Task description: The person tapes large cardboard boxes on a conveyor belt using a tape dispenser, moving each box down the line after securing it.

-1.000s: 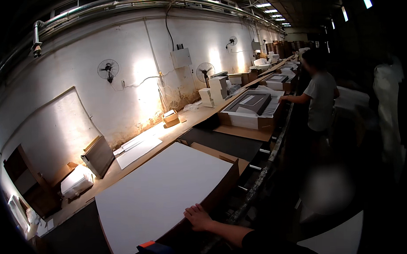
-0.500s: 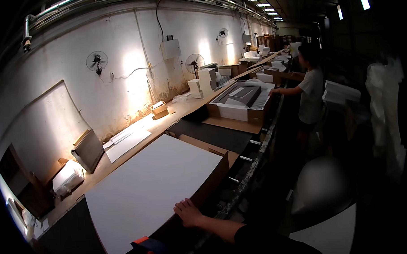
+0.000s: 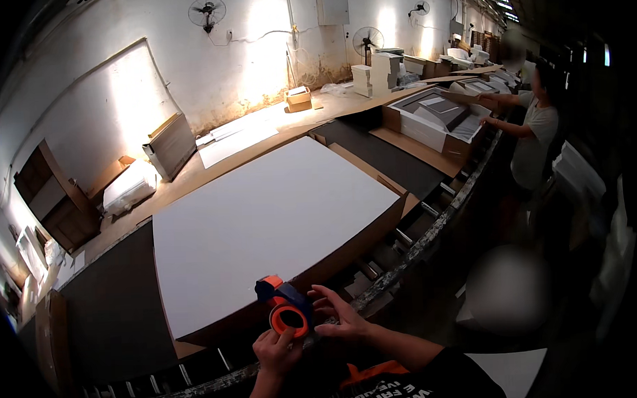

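My left hand point(image 3: 277, 351) is closed around the handle of an orange and dark blue tape dispenser point(image 3: 289, 309). It is held up at the near edge of a large cardboard box point(image 3: 355, 250) with a flat white sheet point(image 3: 270, 222) on top. Just right of the dispenser is my right hand point(image 3: 342, 316), its fingers apart and curved toward it; whether they touch it I cannot tell. The box lies on a dark conveyor belt point(image 3: 111, 297).
Farther along the line, a person point(image 3: 537, 121) reaches into an open box point(image 3: 435, 135) holding a grey framed panel. Metal rollers and a worn rail point(image 3: 405, 273) run along the near side. A ledge by the wall bears a small carton point(image 3: 298, 99) and a wrapped bundle point(image 3: 131, 188).
My right hand has left the box's edge and come beside the tape dispenser. The dispenser has risen into fuller view in my left hand. My view has turned left and downward.
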`<state>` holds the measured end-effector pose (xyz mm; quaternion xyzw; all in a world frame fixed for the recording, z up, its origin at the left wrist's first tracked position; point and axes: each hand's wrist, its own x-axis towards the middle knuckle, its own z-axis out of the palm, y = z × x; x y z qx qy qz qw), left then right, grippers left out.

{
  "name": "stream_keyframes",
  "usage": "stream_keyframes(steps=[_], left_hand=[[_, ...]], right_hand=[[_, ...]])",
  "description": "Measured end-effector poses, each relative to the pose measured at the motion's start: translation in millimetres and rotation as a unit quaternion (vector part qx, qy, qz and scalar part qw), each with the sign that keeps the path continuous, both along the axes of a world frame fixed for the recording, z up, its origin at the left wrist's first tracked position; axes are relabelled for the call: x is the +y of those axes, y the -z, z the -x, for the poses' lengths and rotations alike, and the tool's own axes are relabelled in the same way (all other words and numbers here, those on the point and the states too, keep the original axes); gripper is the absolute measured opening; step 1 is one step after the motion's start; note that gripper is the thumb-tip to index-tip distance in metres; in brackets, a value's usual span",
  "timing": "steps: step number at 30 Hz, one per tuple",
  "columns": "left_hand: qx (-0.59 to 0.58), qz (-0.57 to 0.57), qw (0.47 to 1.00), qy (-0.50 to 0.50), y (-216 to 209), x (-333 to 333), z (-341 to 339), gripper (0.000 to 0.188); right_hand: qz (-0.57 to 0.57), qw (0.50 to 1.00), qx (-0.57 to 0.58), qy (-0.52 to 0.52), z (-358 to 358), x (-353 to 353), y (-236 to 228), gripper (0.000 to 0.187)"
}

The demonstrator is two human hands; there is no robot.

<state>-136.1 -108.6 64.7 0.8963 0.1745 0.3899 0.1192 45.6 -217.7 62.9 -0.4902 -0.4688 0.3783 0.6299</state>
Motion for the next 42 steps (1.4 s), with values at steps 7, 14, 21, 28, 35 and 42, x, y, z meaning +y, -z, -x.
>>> stream_keyframes(steps=[7,14,21,28,35,42], left_hand=[[0.056,-0.220,0.962,0.150,-9.9,-2.0,-68.8,0.025],[0.265,-0.130,0.955,-0.019,-12.7,44.9,-98.4,0.071],[0.337,-0.064,0.939,-0.013,17.5,98.6,-68.9,0.044],[0.370,-0.135,0.915,0.092,3.5,124.4,-68.0,0.031],[0.397,-0.102,0.893,0.188,1.1,170.1,-73.5,0.047],[0.375,0.005,0.901,0.219,22.5,181.9,-66.2,0.058]], right_hand=[[0.059,0.962,-0.057,0.259,-23.6,-18.1,-8.4,0.068],[-0.194,0.797,0.228,0.525,-246.5,-40.9,23.3,0.043],[0.323,0.735,0.055,0.593,-499.9,-26.3,127.4,0.062],[0.222,0.808,-0.076,0.540,-482.6,9.7,81.6,0.073],[0.077,0.717,-0.690,0.064,-323.1,50.4,2.9,0.083],[0.087,0.710,-0.698,-0.007,-325.1,84.0,19.7,0.081]])
